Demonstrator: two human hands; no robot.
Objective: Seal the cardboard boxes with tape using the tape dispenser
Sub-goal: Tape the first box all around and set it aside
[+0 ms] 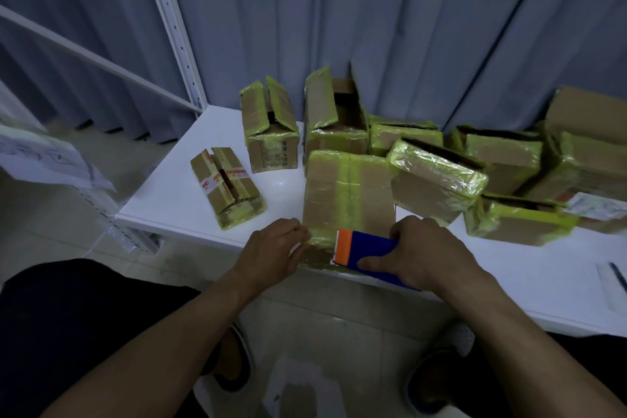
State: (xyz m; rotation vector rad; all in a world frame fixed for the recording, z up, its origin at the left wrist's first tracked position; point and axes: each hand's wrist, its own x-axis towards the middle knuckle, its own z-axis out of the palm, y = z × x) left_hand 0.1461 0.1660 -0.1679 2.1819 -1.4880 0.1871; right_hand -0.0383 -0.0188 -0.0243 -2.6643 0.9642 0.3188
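A closed cardboard box (pixel 347 193) with yellow-green tape along its seam and edges lies at the near edge of the white table (pixel 190 190). My right hand (pixel 420 251) grips a blue and orange tape dispenser (pixel 361 249) against the box's near end. My left hand (pixel 276 249) holds the box's near left corner, fingers curled on the tape there.
Several more taped cardboard boxes stand behind and to the right, some with flaps open (pixel 334 115). A small box (pixel 229 187) lies to the left. A white shelf post (pixel 169 24) rises at the back left. Curtains hang behind. Papers (pixel 614 285) lie at the right edge.
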